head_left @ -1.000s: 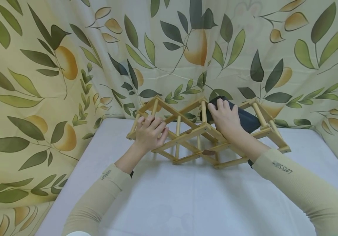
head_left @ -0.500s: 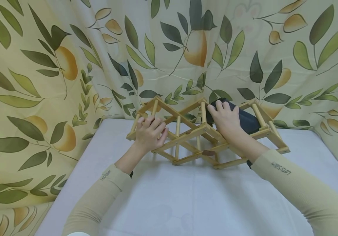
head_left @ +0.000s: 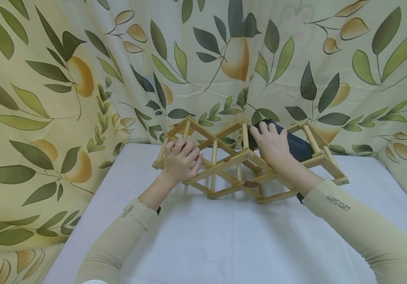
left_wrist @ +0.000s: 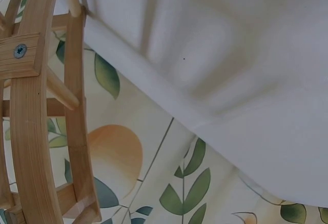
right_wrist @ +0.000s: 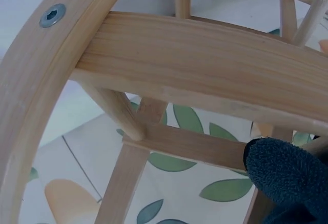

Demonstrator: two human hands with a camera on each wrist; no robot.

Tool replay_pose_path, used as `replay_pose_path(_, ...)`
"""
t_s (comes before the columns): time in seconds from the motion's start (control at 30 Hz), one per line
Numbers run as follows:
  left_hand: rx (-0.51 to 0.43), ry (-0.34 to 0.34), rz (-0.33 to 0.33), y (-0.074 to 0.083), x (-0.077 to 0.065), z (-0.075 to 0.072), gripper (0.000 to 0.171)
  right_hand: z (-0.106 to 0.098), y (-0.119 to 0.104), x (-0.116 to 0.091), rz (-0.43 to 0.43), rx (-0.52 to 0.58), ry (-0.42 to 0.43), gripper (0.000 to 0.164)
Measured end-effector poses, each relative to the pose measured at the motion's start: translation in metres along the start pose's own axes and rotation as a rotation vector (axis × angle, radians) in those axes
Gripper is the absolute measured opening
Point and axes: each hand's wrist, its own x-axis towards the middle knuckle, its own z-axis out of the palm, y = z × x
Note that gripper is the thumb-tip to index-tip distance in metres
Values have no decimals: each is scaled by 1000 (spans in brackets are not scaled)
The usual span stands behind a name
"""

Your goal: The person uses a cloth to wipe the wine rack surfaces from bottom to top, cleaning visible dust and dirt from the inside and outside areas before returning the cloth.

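Observation:
A wooden lattice rack of crossed slats and round dowels stands on the white-covered table. At its left end my left hand grips the rack with bent fingers; the fingertips are partly hidden behind the hand. Lying in the upper right opening is a dark blue cloth bundle. My right hand holds this bundle from above, fingers bent over its left part. Close up in the right wrist view, the bundle has a looped, towel-like surface beside a slat. Neither hand shows in the wrist views.
The white tabletop extends in front of the rack. Behind and to the left hangs a curtain printed with leaves and fruit, close to the rack's back. A brown tab sits on the rack's front slat.
The bundle's left end and upper edge have shifted slightly, with the top edge a little lower under the right hand. Both hands and the rack stay almost in place.

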Motion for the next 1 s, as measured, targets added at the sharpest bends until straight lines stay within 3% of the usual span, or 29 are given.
replay_pose_path(0.1, -1, -6, -3, 1, 0, 1, 19, 0, 1, -1, -3, 7, 26, 38)
replay_pose_path(0.33, -19, 15, -5, 2, 0, 2, 19, -1, 2, -2, -65, 8, 279, 34)
replay_pose_path(0.47, -28, 14, -12, 2, -1, 3, 14, -8, 7, -3, -59, 5, 348, 40)
replay_pose_path(0.6, -15, -11, -2, 1, 0, 2, 10, -20, 12, -6, -40, 1, 404, 47)
replay_pose_path(0.73, -4, -18, 5, 1, 1, 1, 11, -37, 11, -7, -44, 30, 516, 44)
replay_pose_path(1.0, 6, -8, 4, 0, 1, 0, 20, -76, -13, -19, -96, 72, 621, 33)
